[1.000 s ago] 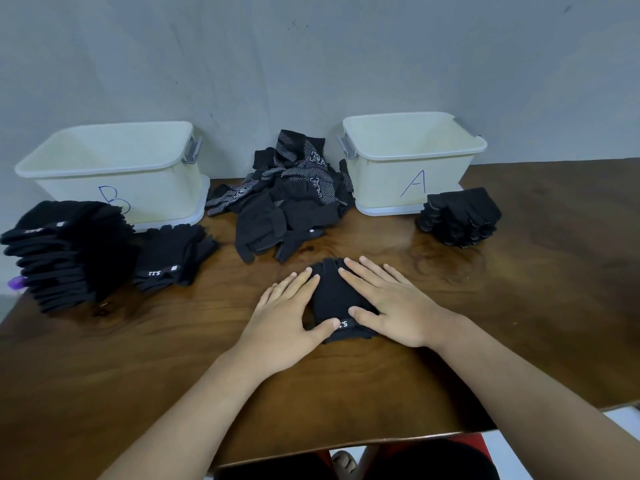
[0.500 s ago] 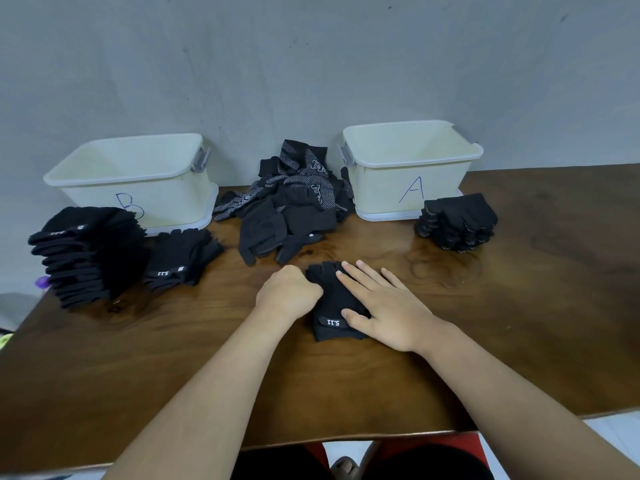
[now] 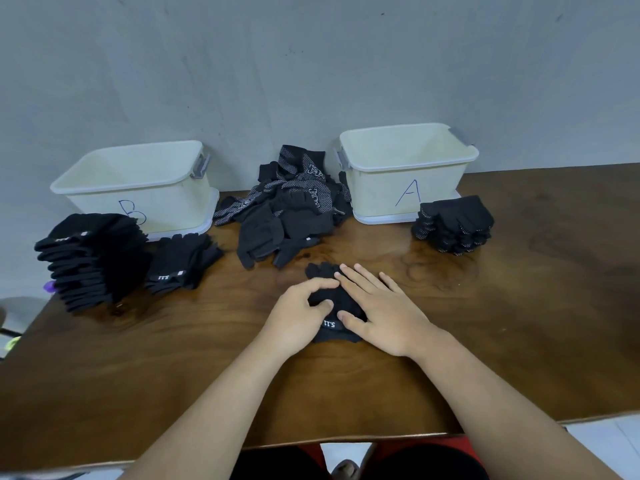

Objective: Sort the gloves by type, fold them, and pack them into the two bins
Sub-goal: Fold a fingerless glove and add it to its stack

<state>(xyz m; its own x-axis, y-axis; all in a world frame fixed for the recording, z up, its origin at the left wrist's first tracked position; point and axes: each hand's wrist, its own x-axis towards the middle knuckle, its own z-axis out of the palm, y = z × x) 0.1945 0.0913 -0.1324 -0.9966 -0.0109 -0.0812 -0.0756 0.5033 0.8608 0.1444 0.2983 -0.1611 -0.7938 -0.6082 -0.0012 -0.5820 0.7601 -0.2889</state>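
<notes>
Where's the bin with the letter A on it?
In the head view, bin A stands far right against the wall, between the loose glove heap and a stack of dotted gloves.

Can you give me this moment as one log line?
step: folding | left hand: grips black fabric glove with white label | right hand: presses flat on it

Soft, even indoor light, faint table (image 3: 138, 358) glare, wide-angle edge bending.

Wooden table (image 3: 519, 341), bin A (image 3: 381, 199), bin B (image 3: 173, 209), loose gloves (image 3: 287, 216), folded stacks (image 3: 93, 261)
</notes>
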